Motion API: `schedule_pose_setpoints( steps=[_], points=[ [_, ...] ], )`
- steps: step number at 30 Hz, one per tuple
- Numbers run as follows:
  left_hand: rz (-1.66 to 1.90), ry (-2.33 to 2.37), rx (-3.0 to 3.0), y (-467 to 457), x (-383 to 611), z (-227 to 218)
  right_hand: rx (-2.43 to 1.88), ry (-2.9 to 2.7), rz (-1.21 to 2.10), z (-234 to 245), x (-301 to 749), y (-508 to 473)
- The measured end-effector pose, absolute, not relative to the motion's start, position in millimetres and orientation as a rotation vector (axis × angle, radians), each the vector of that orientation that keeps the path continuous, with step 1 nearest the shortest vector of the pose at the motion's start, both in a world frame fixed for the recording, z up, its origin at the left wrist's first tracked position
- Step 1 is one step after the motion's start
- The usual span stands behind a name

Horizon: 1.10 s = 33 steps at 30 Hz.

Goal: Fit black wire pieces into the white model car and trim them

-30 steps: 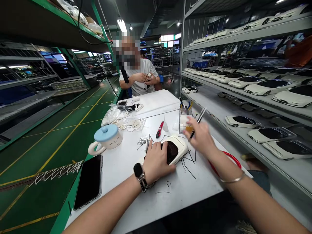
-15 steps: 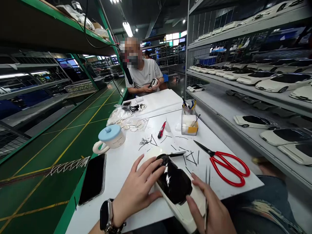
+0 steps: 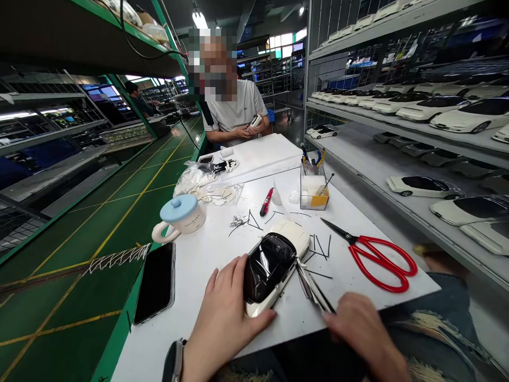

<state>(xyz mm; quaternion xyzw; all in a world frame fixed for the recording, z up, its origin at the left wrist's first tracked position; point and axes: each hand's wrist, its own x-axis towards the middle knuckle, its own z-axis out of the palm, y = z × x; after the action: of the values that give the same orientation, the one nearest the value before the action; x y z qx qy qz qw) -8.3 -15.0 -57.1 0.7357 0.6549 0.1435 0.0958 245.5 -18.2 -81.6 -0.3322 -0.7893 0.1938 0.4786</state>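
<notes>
A white model car (image 3: 296, 236) with a glossy black cabin stands on the white table, its nose pointing away and to the right. My left hand (image 3: 226, 313) grips its left rear, fingers along the side and thumb at the tail. Metal tweezers (image 3: 318, 294) are pinched in my right hand (image 3: 360, 323). Their tips are at the right side of the car, by the front edge of the cabin. I cannot tell whether anything is between the tips. Thin black strips (image 3: 320, 275) lie around the car.
Red-handled scissors (image 3: 350, 238) lie on the right. Farther back are a red cutter (image 3: 266, 202) and a tool box (image 3: 314, 200). A blue-lidded mug (image 3: 193, 218) and phone (image 3: 155, 284) are left. Across the table a person (image 3: 238, 114) holds a small object. Shelves of model cars (image 3: 461, 116) stand right.
The car has been turned and pushed forward on the table, showing its hood. My right hand has let go of it, moved right and brought the tweezer tips to its side.
</notes>
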Motion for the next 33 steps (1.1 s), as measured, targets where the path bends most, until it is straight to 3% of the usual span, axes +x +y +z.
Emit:
schedule_pose_setpoints(
  steps=[4,8,11,16,24,33],
  points=[
    [0.378,1.773,2.247,4,-16,-56,-0.796,-1.887,0.514,-62,270,10],
    [0.267,1.403,2.384,39,-55,-46,-0.745,-1.844,0.833,-53,263,30],
    [0.310,1.406,2.402,57,-74,-43,-0.692,-1.981,0.954,-49,246,39],
    [0.554,1.561,2.372,57,-78,-59,-0.546,-2.230,0.619,-49,218,49],
    [0.643,1.538,2.408,51,-77,-75,-0.524,-2.305,0.241,-56,183,65],
    [0.652,1.529,2.476,49,-76,-77,-0.497,-2.398,0.247,-48,173,76]
  ],
)
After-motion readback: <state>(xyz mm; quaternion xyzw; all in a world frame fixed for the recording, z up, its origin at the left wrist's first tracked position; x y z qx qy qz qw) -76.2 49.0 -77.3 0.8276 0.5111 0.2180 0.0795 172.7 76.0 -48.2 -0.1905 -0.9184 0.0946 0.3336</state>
